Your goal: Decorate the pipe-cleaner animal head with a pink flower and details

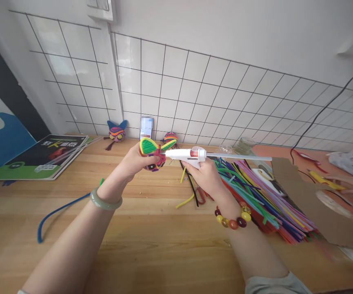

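My left hand (132,161) is closed around a small multicoloured pipe-cleaner figure (155,164) with green ears edged in yellow. In my right hand (206,174) is a white hot glue gun (179,154), gripped by its handle and pointing left. Its nozzle meets the figure near the base of the ears; whether it touches cannot be made out. A long clear glue stick (240,156) sticks out of the gun's back end. Below the gun, a few loose pipe cleaners (191,190) in yellow, black and red lie on the wooden table (152,245).
Many coloured pipe cleaners (256,196) are heaped at right, beside cardboard (314,204). Another person's hand (352,183) holds a yellow tool (326,179) there. A finished-looking figure with blue ears (116,132), a phone (146,127) and a book (38,157) sit toward the wall. A blue pipe cleaner (56,209) lies left.
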`<state>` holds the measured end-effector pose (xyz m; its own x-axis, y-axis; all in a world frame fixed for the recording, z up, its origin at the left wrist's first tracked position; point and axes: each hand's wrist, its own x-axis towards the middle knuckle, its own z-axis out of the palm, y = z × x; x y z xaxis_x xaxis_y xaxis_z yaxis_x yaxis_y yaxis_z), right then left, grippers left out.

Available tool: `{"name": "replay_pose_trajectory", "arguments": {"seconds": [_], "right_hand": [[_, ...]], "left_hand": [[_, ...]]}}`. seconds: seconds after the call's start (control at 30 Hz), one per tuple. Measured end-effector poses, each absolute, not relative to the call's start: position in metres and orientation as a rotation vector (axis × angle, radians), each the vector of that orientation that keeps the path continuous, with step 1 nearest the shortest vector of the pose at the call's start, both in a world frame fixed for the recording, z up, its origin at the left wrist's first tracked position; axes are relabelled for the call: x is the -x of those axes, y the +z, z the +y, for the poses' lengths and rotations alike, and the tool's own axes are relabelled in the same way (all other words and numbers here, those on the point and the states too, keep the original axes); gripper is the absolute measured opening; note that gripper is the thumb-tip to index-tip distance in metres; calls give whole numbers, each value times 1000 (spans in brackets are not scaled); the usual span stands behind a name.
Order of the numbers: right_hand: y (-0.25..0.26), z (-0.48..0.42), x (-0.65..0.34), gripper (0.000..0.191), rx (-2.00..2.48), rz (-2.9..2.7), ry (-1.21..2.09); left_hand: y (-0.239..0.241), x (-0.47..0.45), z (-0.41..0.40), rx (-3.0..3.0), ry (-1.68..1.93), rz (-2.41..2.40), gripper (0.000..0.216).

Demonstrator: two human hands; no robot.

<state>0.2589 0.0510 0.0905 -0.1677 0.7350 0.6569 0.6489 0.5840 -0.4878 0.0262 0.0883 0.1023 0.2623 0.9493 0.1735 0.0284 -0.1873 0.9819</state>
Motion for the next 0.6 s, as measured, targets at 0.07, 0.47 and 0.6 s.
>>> {"name": "replay_pose_trajectory", "arguments": {"seconds": [0.07, 0.47, 0.6], "right_hand": [[90, 51, -259, 21, 1121, -1876, 120], [94, 53, -264, 33, 1208, -1740, 389], [95, 57, -270, 38, 1182, -1639, 722]], "left_hand": [[101, -26, 89, -1491, 1119, 960, 32], [91, -23, 97, -1420, 1144, 917, 37], [87, -20, 103, -1405, 1161, 951, 37]]}}
